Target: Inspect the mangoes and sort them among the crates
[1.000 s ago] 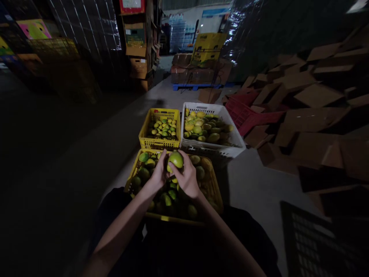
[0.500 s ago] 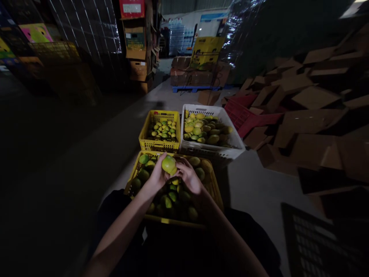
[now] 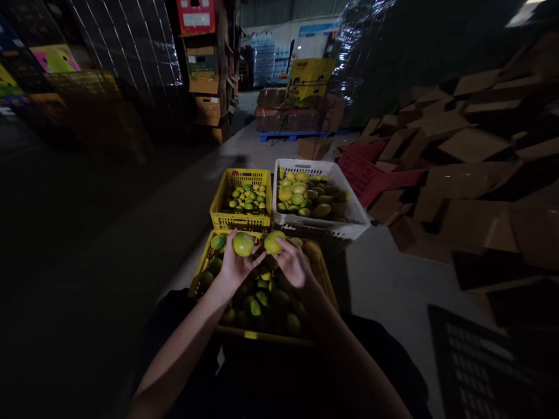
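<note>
My left hand [image 3: 234,269] is closed round a yellow-green lemon [image 3: 243,244], its fingers below and thumb beside it. My right hand [image 3: 295,265] grips a second yellow-green lemon [image 3: 274,242] by its right side with the fingertips. The two fruits are held side by side, a small gap apart, above the near yellow crate [image 3: 323,273]. Inside that crate lie several green and yellow lemons [image 3: 262,298], partly in shadow and partly hidden by my hands and forearms.
Beyond the near crate stand a smaller yellow crate [image 3: 240,221] and a white crate [image 3: 323,224], both holding lemons. A red crate [image 3: 362,171] and heaped cardboard boxes [image 3: 471,180] lie on the right. Farther back, boxes sit on a blue pallet [image 3: 292,136].
My hands have moved apart. A second lemon now shows in my right hand; before, only one was clearly visible between both hands. The left hand's lemon has shifted slightly left.
</note>
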`<state>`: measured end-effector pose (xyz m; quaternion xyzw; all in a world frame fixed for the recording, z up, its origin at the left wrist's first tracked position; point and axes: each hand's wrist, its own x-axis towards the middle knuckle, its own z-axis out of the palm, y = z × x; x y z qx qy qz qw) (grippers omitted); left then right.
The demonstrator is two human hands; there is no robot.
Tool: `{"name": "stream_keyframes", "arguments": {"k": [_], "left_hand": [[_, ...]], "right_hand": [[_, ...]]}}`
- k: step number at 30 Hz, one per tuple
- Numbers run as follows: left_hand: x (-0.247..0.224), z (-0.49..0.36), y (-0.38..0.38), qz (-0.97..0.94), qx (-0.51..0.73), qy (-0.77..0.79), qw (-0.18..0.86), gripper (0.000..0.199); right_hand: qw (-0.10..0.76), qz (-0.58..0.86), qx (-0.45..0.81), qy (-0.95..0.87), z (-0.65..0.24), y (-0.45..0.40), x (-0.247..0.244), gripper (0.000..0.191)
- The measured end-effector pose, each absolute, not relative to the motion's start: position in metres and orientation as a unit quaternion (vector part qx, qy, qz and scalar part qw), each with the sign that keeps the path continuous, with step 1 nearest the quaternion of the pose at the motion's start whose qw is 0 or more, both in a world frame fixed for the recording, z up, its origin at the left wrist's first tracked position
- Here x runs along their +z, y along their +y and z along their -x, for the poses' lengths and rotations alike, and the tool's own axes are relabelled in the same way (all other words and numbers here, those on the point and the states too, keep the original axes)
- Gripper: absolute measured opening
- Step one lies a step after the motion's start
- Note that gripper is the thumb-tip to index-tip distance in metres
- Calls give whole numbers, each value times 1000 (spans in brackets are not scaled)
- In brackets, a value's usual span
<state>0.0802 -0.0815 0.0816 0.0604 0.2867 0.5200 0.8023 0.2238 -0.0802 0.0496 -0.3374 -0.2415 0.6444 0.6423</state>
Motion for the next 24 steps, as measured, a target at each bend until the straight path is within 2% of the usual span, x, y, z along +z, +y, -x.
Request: {"name": "stream_keyframes", "arguments": {"k": [3, 9, 16, 20, 24], "left_hand": [[79, -77, -77, -31, 484, 314, 816, 33], [74, -81, -73, -29, 411, 377, 829, 31], [70, -88, -74, -15, 391, 390, 834, 37], [67, -89, -74, -32, 384, 387, 838, 31], [67, -91, -75, -48, 377, 394, 837, 36]], "right_hand": [[653, 315, 673, -146, -236, -78, 50, 20], [573, 330, 747, -70, -247, -80, 45, 12], [533, 408, 726, -150, -240, -82, 47, 21], [533, 439, 708, -144, -238, -79, 47, 19], [538, 451, 701, -130, -240, -76, 49, 18]]}}
